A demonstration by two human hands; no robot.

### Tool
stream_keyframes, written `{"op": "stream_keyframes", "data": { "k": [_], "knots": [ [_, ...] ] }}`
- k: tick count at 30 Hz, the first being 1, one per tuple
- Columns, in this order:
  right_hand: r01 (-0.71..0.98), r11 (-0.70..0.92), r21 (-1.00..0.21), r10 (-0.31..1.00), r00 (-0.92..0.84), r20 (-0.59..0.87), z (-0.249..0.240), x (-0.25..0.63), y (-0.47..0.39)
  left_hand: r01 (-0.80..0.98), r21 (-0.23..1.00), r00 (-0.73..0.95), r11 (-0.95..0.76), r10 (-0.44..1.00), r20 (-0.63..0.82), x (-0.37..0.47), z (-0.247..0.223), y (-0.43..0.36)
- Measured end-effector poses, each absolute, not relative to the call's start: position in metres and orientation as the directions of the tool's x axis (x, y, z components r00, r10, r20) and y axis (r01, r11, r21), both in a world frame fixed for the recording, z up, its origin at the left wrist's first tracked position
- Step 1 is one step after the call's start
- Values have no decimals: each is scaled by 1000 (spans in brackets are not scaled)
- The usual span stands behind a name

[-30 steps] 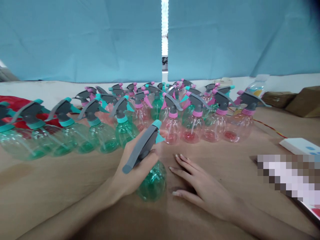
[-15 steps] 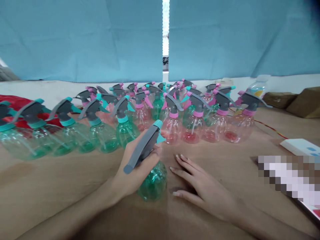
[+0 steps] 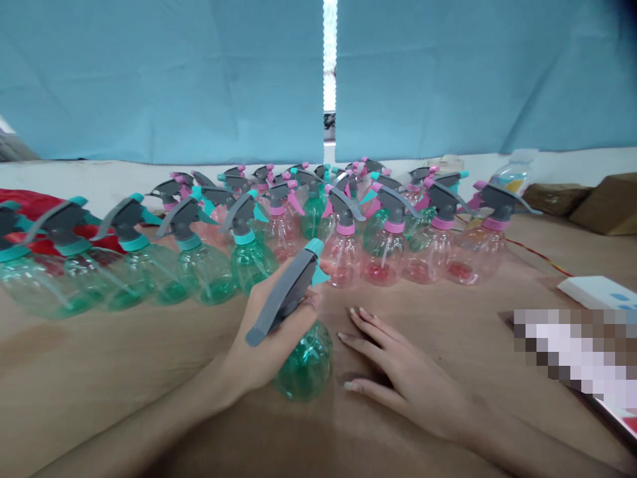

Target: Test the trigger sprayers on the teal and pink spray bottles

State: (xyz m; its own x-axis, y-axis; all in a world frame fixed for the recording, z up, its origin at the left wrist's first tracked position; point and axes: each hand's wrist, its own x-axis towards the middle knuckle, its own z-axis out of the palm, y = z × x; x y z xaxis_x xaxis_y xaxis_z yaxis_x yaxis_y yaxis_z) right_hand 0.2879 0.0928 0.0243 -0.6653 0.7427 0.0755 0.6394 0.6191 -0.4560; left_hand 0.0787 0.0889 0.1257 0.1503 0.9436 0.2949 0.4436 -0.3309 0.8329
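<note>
My left hand [image 3: 271, 332] is wrapped round the neck of a green spray bottle [image 3: 306, 365], just under its grey and turquoise trigger head. The bottle stands on the wooden table [image 3: 199, 352], its neck and collar hidden by my fingers. To its right my right hand [image 3: 405, 372] lies palm down on the tabletop, fingers spread and holding nothing. Beyond the hands, a front row has several green spray bottles [image 3: 212, 279] on the left and several pink spray bottles [image 3: 383, 255] on the right.
More spray bottles crowd behind the front row. Red cloth or plastic [image 3: 37, 209] lies at the far left. To the right are brown boxes [image 3: 607, 202], a clear bottle [image 3: 515, 169], a white box [image 3: 597, 292] and thin wires [image 3: 540, 255]. A blue curtain [image 3: 174, 79] hangs behind.
</note>
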Motion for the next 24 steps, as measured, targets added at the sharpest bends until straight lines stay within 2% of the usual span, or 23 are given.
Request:
{"op": "stream_keyframes", "data": {
  "k": [12,24],
  "knots": [
    [635,622,-458,744,-662,91,21,288,93,449,828,149,-337,942,302,79,125,89],
    [635,623,-457,741,-666,84,23,288,92,382,858,159,-345,939,307,80,122,91]
  ]
}}
